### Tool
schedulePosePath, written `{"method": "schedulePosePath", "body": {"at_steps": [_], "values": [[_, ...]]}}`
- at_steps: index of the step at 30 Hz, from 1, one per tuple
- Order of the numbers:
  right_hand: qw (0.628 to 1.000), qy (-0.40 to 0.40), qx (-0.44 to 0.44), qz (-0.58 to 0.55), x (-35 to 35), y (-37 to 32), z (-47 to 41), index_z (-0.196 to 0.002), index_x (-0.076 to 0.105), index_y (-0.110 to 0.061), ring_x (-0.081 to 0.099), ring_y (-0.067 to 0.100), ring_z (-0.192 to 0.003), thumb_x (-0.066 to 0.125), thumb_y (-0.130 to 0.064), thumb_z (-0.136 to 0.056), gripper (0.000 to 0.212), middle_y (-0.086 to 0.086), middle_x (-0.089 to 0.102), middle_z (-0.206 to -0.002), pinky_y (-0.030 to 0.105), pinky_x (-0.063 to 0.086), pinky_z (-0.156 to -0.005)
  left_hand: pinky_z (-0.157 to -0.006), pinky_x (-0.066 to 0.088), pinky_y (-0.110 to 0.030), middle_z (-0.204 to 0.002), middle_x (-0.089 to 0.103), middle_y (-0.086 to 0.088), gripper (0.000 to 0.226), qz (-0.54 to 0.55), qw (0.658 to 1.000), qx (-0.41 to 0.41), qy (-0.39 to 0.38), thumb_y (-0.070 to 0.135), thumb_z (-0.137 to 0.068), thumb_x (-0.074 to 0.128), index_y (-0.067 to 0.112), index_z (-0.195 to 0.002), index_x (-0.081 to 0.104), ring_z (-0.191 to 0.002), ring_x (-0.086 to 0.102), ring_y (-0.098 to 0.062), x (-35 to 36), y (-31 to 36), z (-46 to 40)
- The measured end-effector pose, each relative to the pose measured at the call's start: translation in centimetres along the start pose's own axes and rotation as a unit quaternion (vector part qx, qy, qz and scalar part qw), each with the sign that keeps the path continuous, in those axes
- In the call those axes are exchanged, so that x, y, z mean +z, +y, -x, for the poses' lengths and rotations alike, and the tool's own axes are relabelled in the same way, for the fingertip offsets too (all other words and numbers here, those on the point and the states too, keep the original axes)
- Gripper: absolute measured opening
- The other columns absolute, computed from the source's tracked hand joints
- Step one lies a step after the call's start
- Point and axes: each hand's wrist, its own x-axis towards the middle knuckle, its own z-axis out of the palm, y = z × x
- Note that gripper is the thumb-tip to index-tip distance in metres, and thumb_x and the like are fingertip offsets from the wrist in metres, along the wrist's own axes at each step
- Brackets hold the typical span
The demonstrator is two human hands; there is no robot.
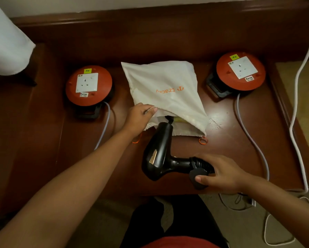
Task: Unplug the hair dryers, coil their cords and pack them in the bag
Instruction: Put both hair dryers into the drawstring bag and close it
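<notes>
The left hand (138,119) pinches the upper edge of the white bag (165,90) and lifts its mouth open above the table (230,140). The right hand (221,173) grips the handle of the black hair dryer (159,154) together with its plug (197,176); the nozzle sits at the bag mouth. A dark item, possibly another dryer, lies inside; two orange socket reels (88,85) (241,71) flank the bag

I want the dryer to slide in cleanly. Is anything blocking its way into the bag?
Nothing visible blocks it. The left hand holds the bag mouth open, and the hair dryer, held by the right hand, has its nozzle at the opening.
</notes>
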Motion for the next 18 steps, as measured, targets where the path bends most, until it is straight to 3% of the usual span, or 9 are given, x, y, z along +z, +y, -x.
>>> {"method": "schedulePosePath", "body": {"at_steps": [2,4,9,12,14,16,18], "values": [[1.000,-0.001,-0.002,-0.004,0.3,-0.3,-0.8,-0.122,0.047,-0.045,0.057,0.002,-0.096,0.042,-0.079,-0.069,0.063,-0.024,0.060,-0.106,0.036,0.049,-0.080,-0.073,0.043,-0.028,-0.082,0.060,-0.017,0.020,-0.017,1.000,0.011,-0.003,0.024,-0.094,0.060,0.013,-0.102,0.075,-0.077,0.055,-0.017,-0.3,0.2,0.4],[1.000,0.012,-0.002,-0.002,0.2,-0.6,-1.8,-0.127,0.045,-0.045,0.057,0.005,-0.101,0.041,-0.080,-0.067,0.069,-0.023,0.059,-0.113,0.036,0.048,-0.084,-0.074,0.044,-0.021,-0.087,0.058,-0.013,0.020,-0.010,1.000,0.019,-0.007,0.018,-0.093,0.062,0.013,-0.108,0.074,-0.078,0.055,-0.013,-0.7,0.4,0.8],[0.998,0.050,0.002,-0.027,-0.7,-0.9,-4.6,-0.135,0.044,-0.034,0.055,0.009,-0.103,0.042,-0.078,-0.067,0.081,-0.010,0.059,-0.118,0.027,0.045,-0.078,-0.079,0.046,-0.014,-0.093,0.054,-0.003,0.023,0.022,1.000,0.003,-0.002,0.005,-0.090,0.062,0.014,-0.108,0.073,-0.084,0.055,-0.012,-1.3,-0.5,2.0],[0.996,0.088,0.004,-0.028,-0.7,-1.0,-6.1,-0.132,0.048,-0.032,0.055,0.009,-0.098,0.044,-0.077,-0.066,0.080,-0.008,0.061,-0.113,0.012,0.036,-0.070,-0.083,0.045,-0.010,-0.104,0.053,-0.001,0.027,0.008,1.000,-0.007,0.023,0.007,-0.092,0.059,0.013,-0.117,0.068,-0.092,0.056,-0.009,-1.5,-1.4,2.7],[0.994,0.110,0.022,-0.011,-0.4,-1.2,-7.0,-0.135,0.046,-0.031,0.054,0.010,-0.103,0.048,-0.075,-0.066,0.081,-0.006,0.060,-0.122,0.015,0.033,-0.068,-0.085,0.046,-0.015,-0.110,0.052,0.002,0.027,-0.008,0.998,-0.034,0.048,0.014,-0.094,0.058,0.013,-0.120,0.065,-0.095,0.057,-0.010,-1.5,-2.1,2.9],[0.991,0.124,0.044,0.006,0.1,-1.3,-7.8,-0.138,0.039,-0.029,0.055,0.018,-0.114,0.055,-0.068,-0.071,0.079,-0.003,0.057,-0.131,0.023,0.033,-0.075,-0.081,0.048,-0.024,-0.108,0.057,0.002,0.017,-0.025,0.995,-0.069,0.068,0.020,-0.094,0.057,0.019,-0.109,0.065,-0.092,0.058,-0.012,-1.3,-2.7,2.9],[0.989,0.130,0.065,0.018,0.6,-1.4,-8.6,-0.135,0.036,-0.029,0.058,0.022,-0.109,0.060,-0.066,-0.074,0.074,-0.002,0.059,-0.124,0.026,0.035,-0.072,-0.076,0.046,-0.026,-0.102,0.060,-0.001,0.006,-0.036,0.992,-0.084,0.085,0.019,-0.093,0.057,0.024,-0.094,0.061,-0.088,0.056,-0.012,-1.3,-3.0,2.9]]}}
